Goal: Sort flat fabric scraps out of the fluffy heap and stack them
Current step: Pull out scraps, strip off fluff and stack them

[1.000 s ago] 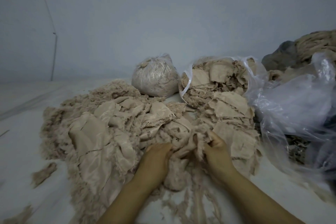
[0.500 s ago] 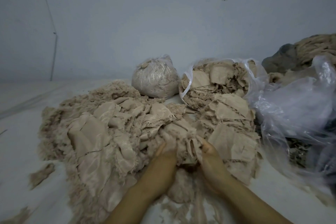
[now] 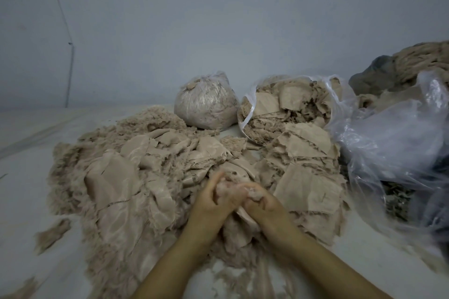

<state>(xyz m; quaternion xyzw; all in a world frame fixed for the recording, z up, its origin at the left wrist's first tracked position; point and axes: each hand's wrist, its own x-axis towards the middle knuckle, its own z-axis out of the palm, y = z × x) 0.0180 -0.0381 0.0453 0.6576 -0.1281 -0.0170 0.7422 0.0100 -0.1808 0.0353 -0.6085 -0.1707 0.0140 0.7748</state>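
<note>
A wide beige heap (image 3: 116,177) of fluffy fibre and crumpled flat scraps covers the white floor in the middle and left. To its right lies a layered stack of flat beige scraps (image 3: 306,177). At the near centre my left hand (image 3: 213,204) and my right hand (image 3: 262,204) are pressed close together, fingers curled round one bunched clump of beige fluff and fabric (image 3: 233,189) held just above the heap. The fingertips are partly hidden in the clump.
A tied clear bag of fluff (image 3: 206,104) stands at the back. Beside it an open plastic bag (image 3: 289,109) holds flat scraps. Crumpled clear plastic (image 3: 393,148) and dark bundles (image 3: 388,73) fill the right side. Small loose tufts (image 3: 53,233) lie on the floor at left.
Both hands have come together and drawn back toward me, bunching the clump that they were spreading apart a second ago.
</note>
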